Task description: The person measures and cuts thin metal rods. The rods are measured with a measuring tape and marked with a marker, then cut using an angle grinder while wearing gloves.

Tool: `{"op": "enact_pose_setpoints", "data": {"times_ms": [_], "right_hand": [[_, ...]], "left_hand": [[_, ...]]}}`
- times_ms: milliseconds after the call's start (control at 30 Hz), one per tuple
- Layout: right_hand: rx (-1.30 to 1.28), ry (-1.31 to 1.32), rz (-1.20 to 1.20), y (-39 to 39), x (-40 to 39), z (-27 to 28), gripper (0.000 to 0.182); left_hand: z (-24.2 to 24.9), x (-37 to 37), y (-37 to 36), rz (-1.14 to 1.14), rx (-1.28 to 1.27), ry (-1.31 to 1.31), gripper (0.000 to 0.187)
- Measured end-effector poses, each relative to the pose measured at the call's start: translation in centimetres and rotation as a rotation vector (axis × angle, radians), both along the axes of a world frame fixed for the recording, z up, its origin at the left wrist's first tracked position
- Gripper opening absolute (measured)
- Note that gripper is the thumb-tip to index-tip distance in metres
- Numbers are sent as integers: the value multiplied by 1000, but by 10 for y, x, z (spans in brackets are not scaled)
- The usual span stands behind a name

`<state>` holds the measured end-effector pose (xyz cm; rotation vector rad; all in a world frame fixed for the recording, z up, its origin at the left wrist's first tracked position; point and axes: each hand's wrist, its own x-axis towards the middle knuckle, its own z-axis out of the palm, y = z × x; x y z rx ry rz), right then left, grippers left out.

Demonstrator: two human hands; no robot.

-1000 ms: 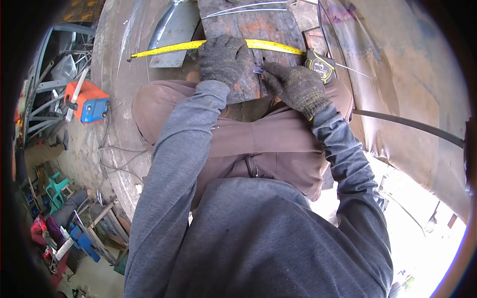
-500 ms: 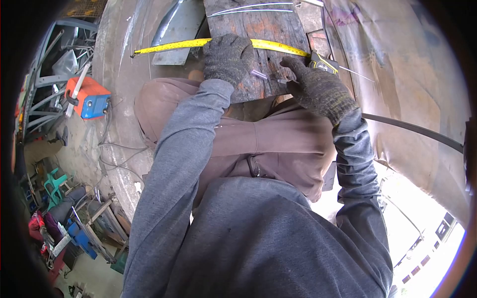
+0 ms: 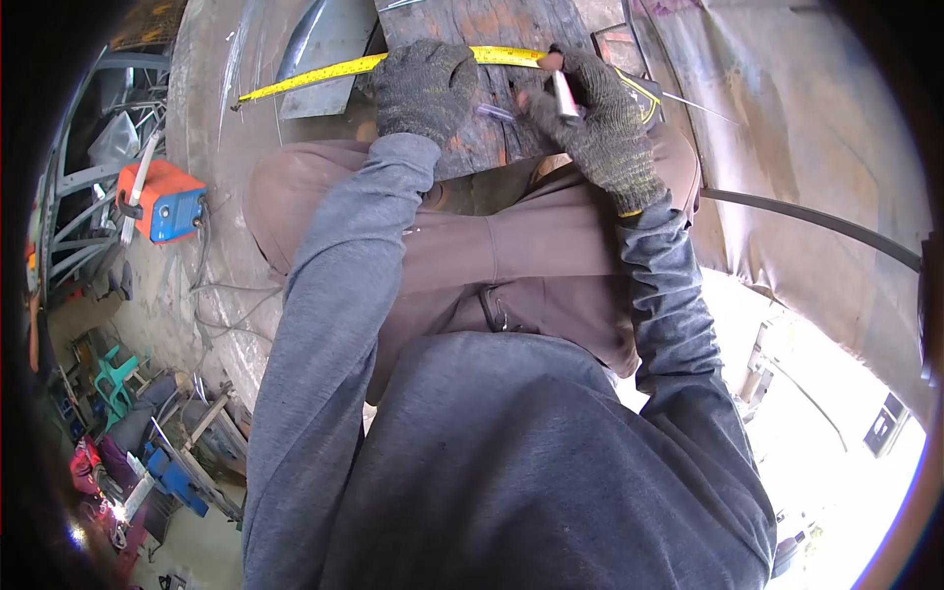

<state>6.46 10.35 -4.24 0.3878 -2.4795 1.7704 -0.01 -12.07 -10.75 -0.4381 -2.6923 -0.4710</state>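
Observation:
A yellow tape measure blade [image 3: 329, 73] stretches across the wooden plank [image 3: 526, 22], its hooked end out past the plank's left side. My left hand [image 3: 425, 90], in a dark knit glove, is closed over the blade near the plank's left edge. My right hand [image 3: 612, 133], gloved with bare fingertips showing, pinches a short white pen-like stick [image 3: 564, 95] just in front of the blade. Partly behind that hand is the black-and-yellow tape case [image 3: 644, 96]. A small clear purplish piece [image 3: 495, 113] lies on the plank between my hands.
A grey sheet-metal piece [image 3: 329, 59] lies left of the plank. An orange-and-blue machine [image 3: 165, 200] with cables stands on the floor at left. Sparks [image 3: 120, 511] show beside a person in red at lower left. A large brownish sheet [image 3: 787, 128] rises on the right.
My right hand has turned upward and moved left towards the blade, with the white stick now showing in its fingers. The view has shifted slightly; my left hand still holds the tape.

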Motion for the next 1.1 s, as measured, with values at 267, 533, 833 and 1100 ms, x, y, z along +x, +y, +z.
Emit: {"op": "enact_pose_setpoints", "data": {"times_ms": [267,533,833,1100], "right_hand": [[366,253,-32,1,-21,-29,42],[418,196,-24,-2,-18,-31,31],[393,152,-40,-7,-17,-27,24],[342,102,-46,-6,-18,-26,30]], "left_hand": [[3,1,1,25,-3,-34,26],[-4,-2,-1,2,-11,122,22],[-5,-1,0,-1,21,85,20],[-15,-5,-2,-38,71,130,22]]}}
